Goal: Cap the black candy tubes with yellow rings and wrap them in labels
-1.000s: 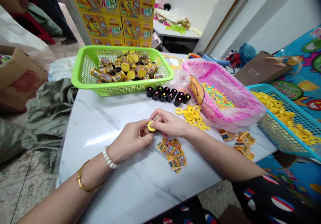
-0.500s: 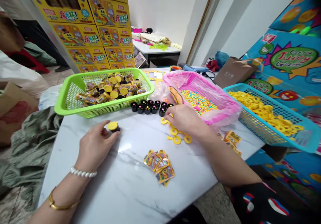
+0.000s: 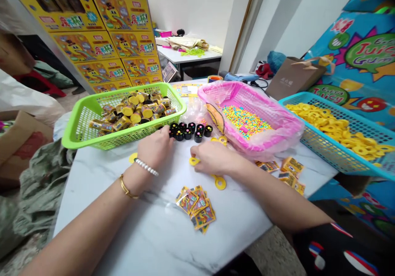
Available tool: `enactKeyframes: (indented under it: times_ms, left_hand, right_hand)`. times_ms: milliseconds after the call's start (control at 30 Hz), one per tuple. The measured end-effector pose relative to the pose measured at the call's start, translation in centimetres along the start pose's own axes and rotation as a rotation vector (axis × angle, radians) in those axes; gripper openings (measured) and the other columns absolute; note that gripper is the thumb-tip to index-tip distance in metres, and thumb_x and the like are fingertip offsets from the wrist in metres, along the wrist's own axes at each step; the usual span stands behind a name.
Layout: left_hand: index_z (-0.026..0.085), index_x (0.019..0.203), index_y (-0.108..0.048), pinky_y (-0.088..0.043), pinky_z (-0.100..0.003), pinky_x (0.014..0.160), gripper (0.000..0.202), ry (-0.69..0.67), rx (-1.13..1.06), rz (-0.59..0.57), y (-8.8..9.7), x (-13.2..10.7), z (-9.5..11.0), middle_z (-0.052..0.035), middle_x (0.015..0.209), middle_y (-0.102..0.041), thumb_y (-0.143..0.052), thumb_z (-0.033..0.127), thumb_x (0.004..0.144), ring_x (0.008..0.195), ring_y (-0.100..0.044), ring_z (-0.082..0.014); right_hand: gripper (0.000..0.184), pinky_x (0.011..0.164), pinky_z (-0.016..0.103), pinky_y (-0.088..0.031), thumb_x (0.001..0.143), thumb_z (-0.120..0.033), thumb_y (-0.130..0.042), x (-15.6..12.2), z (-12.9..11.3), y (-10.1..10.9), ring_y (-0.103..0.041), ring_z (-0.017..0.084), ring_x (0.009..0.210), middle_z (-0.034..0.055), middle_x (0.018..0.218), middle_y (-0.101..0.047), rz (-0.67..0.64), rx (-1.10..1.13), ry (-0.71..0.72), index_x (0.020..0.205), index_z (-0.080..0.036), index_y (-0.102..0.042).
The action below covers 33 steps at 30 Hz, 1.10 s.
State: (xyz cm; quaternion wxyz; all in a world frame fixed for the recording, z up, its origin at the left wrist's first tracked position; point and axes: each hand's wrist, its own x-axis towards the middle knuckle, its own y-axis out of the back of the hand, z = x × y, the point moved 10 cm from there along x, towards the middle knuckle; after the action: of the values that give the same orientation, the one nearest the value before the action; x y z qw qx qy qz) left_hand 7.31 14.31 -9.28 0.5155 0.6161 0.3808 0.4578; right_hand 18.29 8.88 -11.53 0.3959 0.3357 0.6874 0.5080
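Observation:
My left hand (image 3: 156,147) has its fingers closed at the left end of a cluster of small black cups (image 3: 187,133) with coloured candies in them; the cup at its fingertips is mostly hidden. Behind that wrist, a yellow-lidded cup (image 3: 133,157) stands partly covered. My right hand (image 3: 212,157) pinches a yellow ring-shaped lid (image 3: 194,161) between thumb and fingers, just above the table. More yellow ring lids (image 3: 220,182) lie under and around this hand. A loose pile of printed yellow labels (image 3: 197,208) rests in front of both hands.
A green basket (image 3: 69,138) of filled cups stands back left. The pink basket (image 3: 277,134), lined with plastic, holds colourful candies. At right is a blue basket (image 3: 342,164) of yellow rings. Label stacks (image 3: 291,173) lie near the right edge; yellow boxes (image 3: 120,12) tower behind.
My left hand has left the yellow-lidded cup and moved right to the black cups. My right hand has drawn back toward me, with a yellow ring lid now in its fingers.

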Motion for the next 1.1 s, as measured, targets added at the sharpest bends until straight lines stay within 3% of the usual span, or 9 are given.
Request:
enactKeyframes:
  times_ms: [100,200,433,567,667,800,900,1000,1100]
  left_hand:
    - [0.015,0.109,-0.063,-0.050,-0.038,0.063,0.032,-0.024,0.001,-0.028,-0.4,0.9,0.3,-0.0174,0.094,-0.073,-0.047,0.035,0.090,0.083,-0.070,-0.0353]
    - [0.014,0.115,-0.061,-0.051,-0.040,0.063,0.036,-0.028,-0.002,-0.028,-0.7,1.1,0.5,-0.0185,0.094,-0.073,-0.047,0.034,0.090,0.083,-0.071,-0.0360]
    - [0.014,0.119,-0.059,-0.049,-0.037,0.064,0.038,-0.021,-0.009,-0.001,-1.0,1.3,0.3,-0.0176,0.099,-0.073,-0.048,0.035,0.090,0.086,-0.070,-0.0352]
    - [0.017,0.124,-0.057,-0.047,-0.034,0.064,0.038,-0.016,-0.013,0.025,-0.2,0.2,0.0,-0.0149,0.106,-0.073,-0.046,0.034,0.092,0.087,-0.070,-0.0320]
    - [0.019,0.122,-0.059,-0.047,-0.031,0.064,0.036,-0.014,-0.054,0.098,1.3,-2.0,-0.2,-0.0128,0.109,-0.072,-0.049,0.036,0.091,0.087,-0.070,-0.0289]
    - [0.019,0.111,-0.064,-0.049,-0.030,0.070,0.031,-0.058,-0.253,0.136,2.2,-5.7,-0.3,-0.0110,0.108,-0.067,-0.059,0.035,0.085,0.082,-0.067,-0.0232]
    - [0.019,0.106,-0.067,-0.050,-0.029,0.072,0.027,-0.063,-0.548,0.022,0.4,-7.7,-0.1,-0.0080,0.105,-0.067,-0.063,0.029,0.081,0.075,-0.064,-0.0176]
    - [0.021,0.116,-0.065,-0.050,-0.028,0.068,0.037,0.059,-0.814,-0.074,-1.8,-8.6,-0.4,-0.0041,0.095,-0.070,-0.065,0.028,0.079,0.069,-0.063,-0.0155]
    - [0.020,0.115,-0.067,-0.049,-0.028,0.068,0.040,0.095,-0.916,-0.070,-2.4,-8.7,-0.3,-0.0044,0.092,-0.071,-0.068,0.028,0.076,0.069,-0.061,-0.0156]
  right_hand:
    - [0.040,0.064,0.033,-0.045,0.078,-0.044,-0.063,0.3,0.4,-0.3,-0.068,0.029,0.084,0.0142,0.092,-0.072,-0.007,0.049,0.029,0.108,-0.018,-0.068]
    - [0.029,0.066,0.031,-0.042,0.081,-0.036,-0.060,0.6,0.5,-0.5,-0.067,0.026,0.085,0.0121,0.092,-0.072,0.010,0.054,0.042,0.101,-0.017,-0.069]
    - [0.023,0.061,0.028,-0.035,0.081,-0.033,-0.060,0.8,-1.2,-0.7,-0.061,0.019,0.080,0.0070,0.100,-0.066,0.071,0.076,0.117,0.100,-0.021,-0.066]
    - [0.017,0.059,0.028,-0.032,0.079,-0.029,-0.059,0.5,-2.1,-0.3,-0.057,0.017,0.078,0.0062,0.099,-0.063,0.126,0.080,0.141,0.093,-0.019,-0.061]
    - [0.014,0.062,0.027,-0.033,0.076,-0.021,-0.062,0.4,-2.7,-0.2,-0.055,0.019,0.083,0.0042,0.085,-0.064,0.138,0.139,0.191,0.089,-0.019,-0.059]
    - [0.017,0.063,0.024,-0.038,0.073,-0.011,-0.062,1.1,-1.5,-0.1,-0.056,0.014,0.074,0.0008,0.077,-0.064,0.178,0.467,0.162,0.089,-0.018,-0.062]
    - [0.014,0.059,0.023,-0.045,0.075,-0.013,-0.066,2.1,1.0,-1.5,-0.059,0.011,0.064,0.0005,0.072,-0.065,0.155,0.964,-0.005,0.088,-0.015,-0.063]
    - [0.018,0.054,0.022,-0.052,0.074,-0.018,-0.072,2.8,1.3,-3.5,-0.065,0.012,0.063,0.0026,0.073,-0.069,0.048,1.463,-0.100,0.090,-0.013,-0.064]
    - [0.024,0.051,0.020,-0.054,0.070,-0.019,-0.078,2.9,0.2,-5.0,-0.064,0.010,0.056,0.0026,0.070,-0.070,-0.061,1.612,-0.149,0.090,-0.011,-0.068]
